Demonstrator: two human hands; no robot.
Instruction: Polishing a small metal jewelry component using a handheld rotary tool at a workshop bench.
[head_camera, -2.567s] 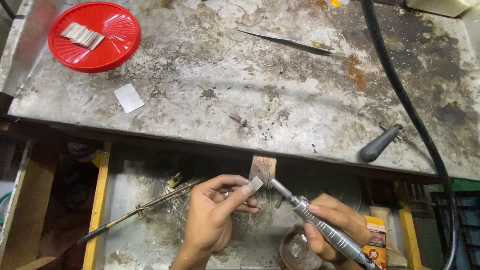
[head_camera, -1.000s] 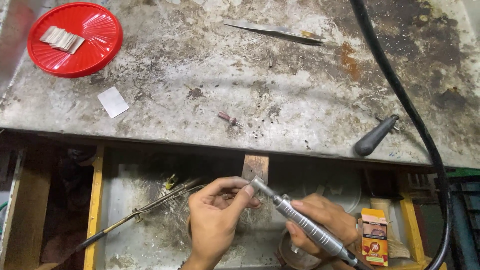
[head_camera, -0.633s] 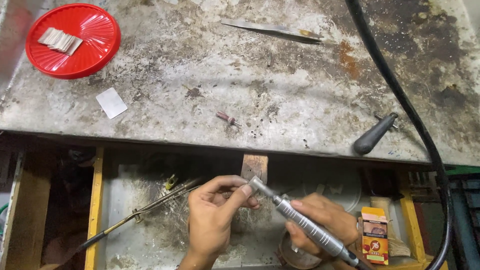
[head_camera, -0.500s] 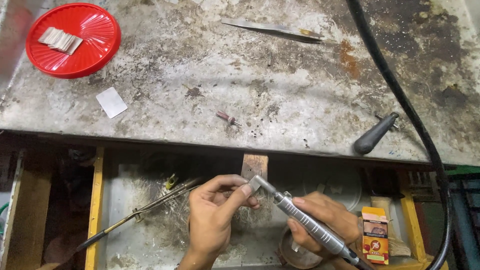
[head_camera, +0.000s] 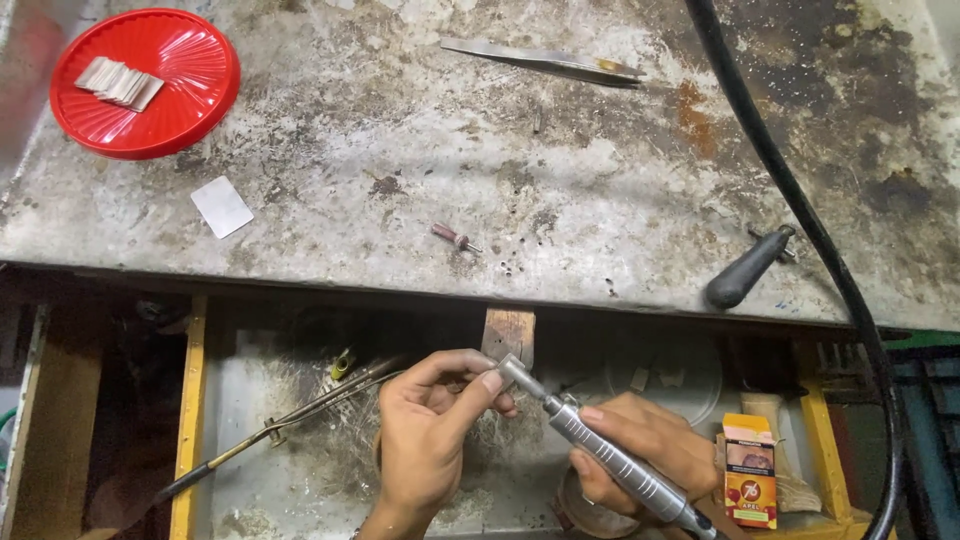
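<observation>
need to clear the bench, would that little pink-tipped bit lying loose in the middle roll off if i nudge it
Probably yes. The small bit looks round with a thin shank, lying flat on the metal benchtop, so a nudge would likely roll it, perhaps in a curve since its head is thicker. It seems light, and near the front edge.

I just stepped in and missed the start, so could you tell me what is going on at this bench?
A person is working below the edge of a worn metal bench. The left hand pinches a small piece at its fingertips against a wooden peg, and the right hand holds a rotary handpiece with its tip at that piece. On the bench sit a red plate of small metal tiles, tweezers and a dark-handled tool.
</observation>
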